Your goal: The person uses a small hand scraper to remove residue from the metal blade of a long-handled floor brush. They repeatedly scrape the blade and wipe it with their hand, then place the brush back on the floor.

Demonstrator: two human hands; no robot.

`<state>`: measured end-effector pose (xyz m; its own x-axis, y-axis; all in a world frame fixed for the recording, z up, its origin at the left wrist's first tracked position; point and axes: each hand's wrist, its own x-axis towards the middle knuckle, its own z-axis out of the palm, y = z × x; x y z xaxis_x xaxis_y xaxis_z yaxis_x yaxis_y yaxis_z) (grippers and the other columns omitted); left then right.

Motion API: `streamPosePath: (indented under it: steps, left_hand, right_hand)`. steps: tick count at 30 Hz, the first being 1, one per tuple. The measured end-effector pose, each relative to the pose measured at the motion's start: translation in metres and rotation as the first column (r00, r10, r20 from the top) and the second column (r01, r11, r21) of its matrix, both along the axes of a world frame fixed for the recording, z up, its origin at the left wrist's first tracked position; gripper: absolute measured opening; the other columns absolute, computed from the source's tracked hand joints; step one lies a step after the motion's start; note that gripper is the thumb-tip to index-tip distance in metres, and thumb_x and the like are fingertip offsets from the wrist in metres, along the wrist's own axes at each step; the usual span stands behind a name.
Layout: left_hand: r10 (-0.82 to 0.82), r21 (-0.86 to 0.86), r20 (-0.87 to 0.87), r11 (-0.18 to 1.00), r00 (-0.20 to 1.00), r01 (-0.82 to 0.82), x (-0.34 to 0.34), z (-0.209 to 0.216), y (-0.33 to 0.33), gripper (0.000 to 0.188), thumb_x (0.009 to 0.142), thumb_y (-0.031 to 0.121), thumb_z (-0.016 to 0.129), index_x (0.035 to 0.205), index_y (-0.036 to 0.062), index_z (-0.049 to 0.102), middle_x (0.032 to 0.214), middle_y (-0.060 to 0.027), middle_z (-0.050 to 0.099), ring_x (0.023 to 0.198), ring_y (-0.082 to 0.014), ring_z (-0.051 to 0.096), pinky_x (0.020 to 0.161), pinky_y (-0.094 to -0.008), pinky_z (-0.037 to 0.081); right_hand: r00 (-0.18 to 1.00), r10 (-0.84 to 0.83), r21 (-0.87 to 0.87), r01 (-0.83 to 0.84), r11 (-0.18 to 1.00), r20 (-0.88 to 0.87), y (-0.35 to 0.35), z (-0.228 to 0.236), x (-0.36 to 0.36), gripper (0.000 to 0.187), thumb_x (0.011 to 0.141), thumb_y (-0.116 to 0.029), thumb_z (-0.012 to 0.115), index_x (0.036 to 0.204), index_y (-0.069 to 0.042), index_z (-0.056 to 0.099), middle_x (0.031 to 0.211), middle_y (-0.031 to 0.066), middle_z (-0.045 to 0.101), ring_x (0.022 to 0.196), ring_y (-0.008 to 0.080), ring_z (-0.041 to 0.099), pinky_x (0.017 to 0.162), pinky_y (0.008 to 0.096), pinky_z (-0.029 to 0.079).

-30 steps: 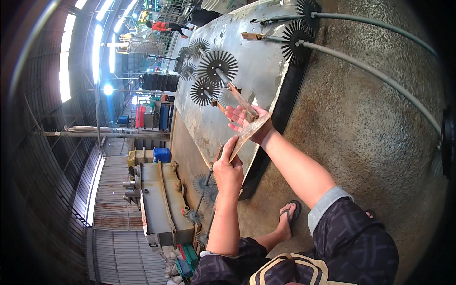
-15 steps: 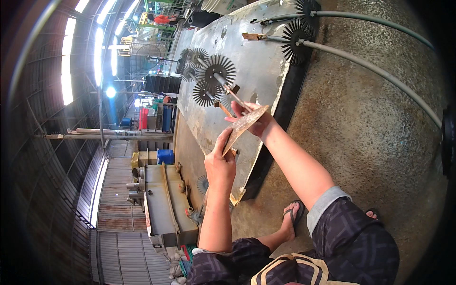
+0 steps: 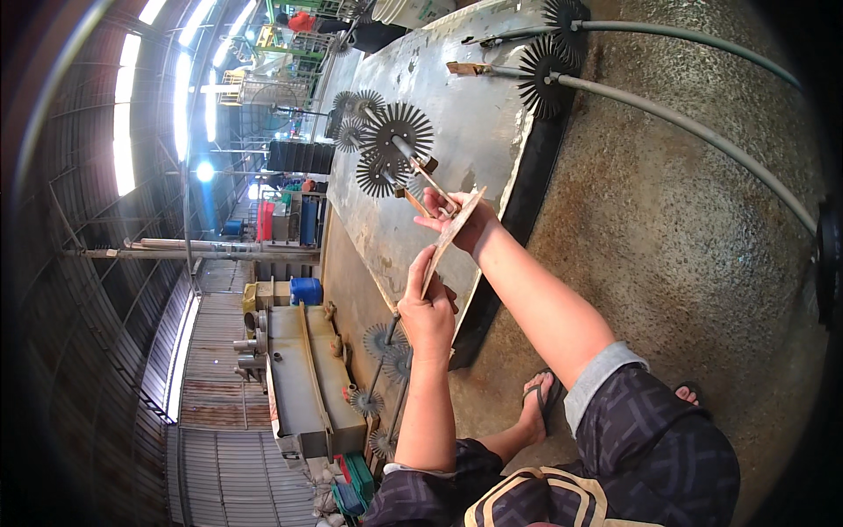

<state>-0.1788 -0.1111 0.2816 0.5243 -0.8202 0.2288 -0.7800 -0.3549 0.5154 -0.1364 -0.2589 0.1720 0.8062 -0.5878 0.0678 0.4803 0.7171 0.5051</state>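
My left hand (image 3: 428, 318) pinches the near end of a thin brown plate (image 3: 450, 239), which is seen almost edge-on. My right hand (image 3: 474, 227) is behind the plate's far end. Its fingers are partly hidden and appear bent around a thin rod (image 3: 436, 183). That rod leads up to a dark slotted wheel (image 3: 398, 133) on a short grey tube, with a small brown block (image 3: 428, 164) beside it. A second slotted wheel (image 3: 381, 173) lies close by. Both hands are above a worn grey metal tabletop (image 3: 492, 114).
More slotted wheels (image 3: 544, 77) on long grey tubes (image 3: 685, 119) overhang the table's right edge. Others (image 3: 383, 341) show by my left forearm. To the left are a grey metal tank (image 3: 299, 369) and a blue drum (image 3: 306, 290). A person (image 3: 303, 22) is far off. My sandalled foot (image 3: 537, 404) rests on wet floor.
My left hand has shifted right and slightly nearer. The brown plate has turned steeper and more edge-on. My right hand has moved a little left, and more wheels show past my left forearm.
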Motion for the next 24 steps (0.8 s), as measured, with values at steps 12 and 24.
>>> streamPosePath:
  steps: [12,24]
  left_hand:
    - [0.112,0.042,-0.031,0.993,0.993,-0.111,-0.010,0.000,0.014,0.035,0.092,0.000,0.043,0.122,0.0147,0.053,0.057,-0.0020,0.052,0.045,-0.0082,0.048,0.042,-0.0257,0.040]
    - [0.138,-0.093,-0.115,0.984,0.984,-0.149,-0.002,-0.005,0.026,0.035,0.092,-0.002,0.041,0.123,0.0104,0.051,0.062,-0.0041,0.053,0.046,-0.0090,0.048,0.040,-0.0245,0.040]
  right_hand:
    - [0.977,0.069,-0.140,-0.098,0.985,-0.202,0.012,0.007,-0.010,0.035,0.084,-0.007,0.047,0.117,0.001,0.054,0.114,0.0097,0.062,0.113,0.0224,0.054,0.099,0.0625,0.034]
    - [0.941,0.115,-0.049,-0.138,0.989,-0.318,0.023,0.038,-0.017,0.031,0.087,-0.003,0.035,0.115,0.001,0.046,0.115,0.0133,0.060,0.110,0.0234,0.056,0.102,0.0646,0.026]
